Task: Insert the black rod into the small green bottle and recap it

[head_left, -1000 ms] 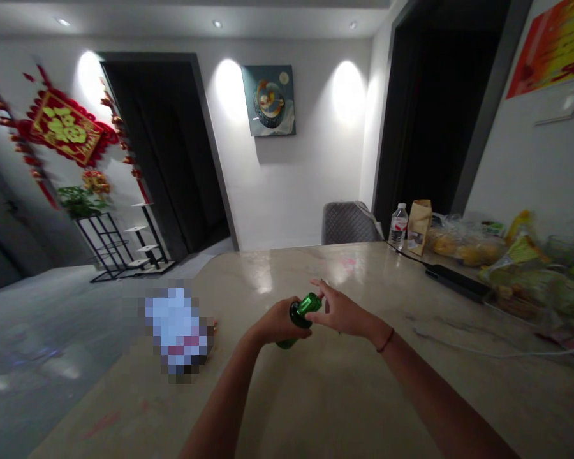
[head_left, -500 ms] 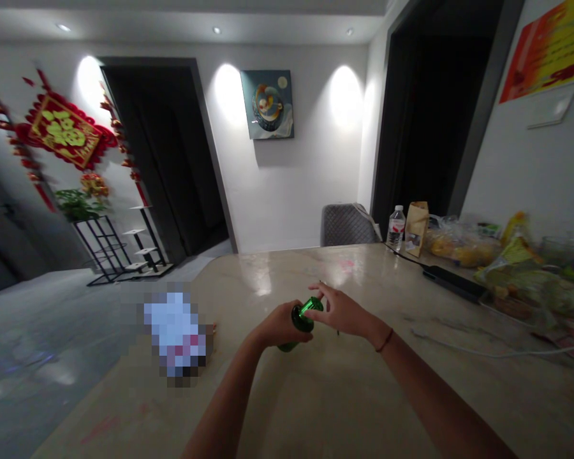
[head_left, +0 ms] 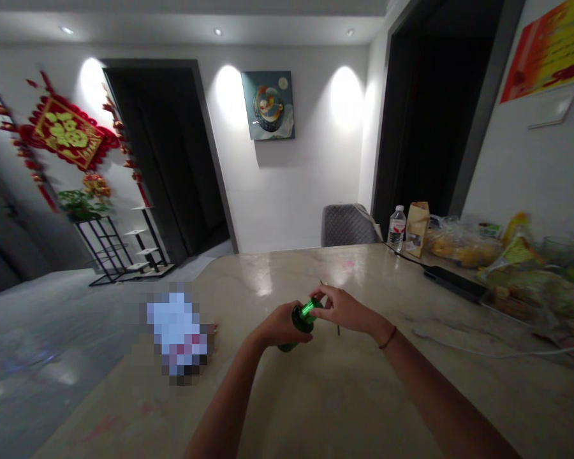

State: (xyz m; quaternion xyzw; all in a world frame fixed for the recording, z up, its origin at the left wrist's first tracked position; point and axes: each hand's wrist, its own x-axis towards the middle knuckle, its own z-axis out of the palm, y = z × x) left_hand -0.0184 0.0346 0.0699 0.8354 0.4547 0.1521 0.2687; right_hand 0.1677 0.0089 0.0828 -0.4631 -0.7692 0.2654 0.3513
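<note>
Over the middle of the marble table (head_left: 344, 408) I hold a small green glass bottle (head_left: 300, 320), tilted with its neck up and to the right. My left hand (head_left: 277, 325) is wrapped round the bottle's body. My right hand (head_left: 342, 309) pinches the bottle's green neck with thumb and fingertips. A thin dark stick pokes out above and below the right hand's fingers; I cannot make out what it is. A dark cord band circles my right wrist.
A blurred white object (head_left: 176, 331) lies on the table to the left. Along the right wall stand a water bottle (head_left: 397, 228), a paper bag (head_left: 418, 228), bagged fruit (head_left: 459, 245), a black bar (head_left: 452, 282) and a white cable (head_left: 483, 350). A grey chair (head_left: 347, 224) sits at the far end.
My right hand's fingers have curled in from an open reach to a pinch on the bottle's neck. The bottle and left hand have barely moved.
</note>
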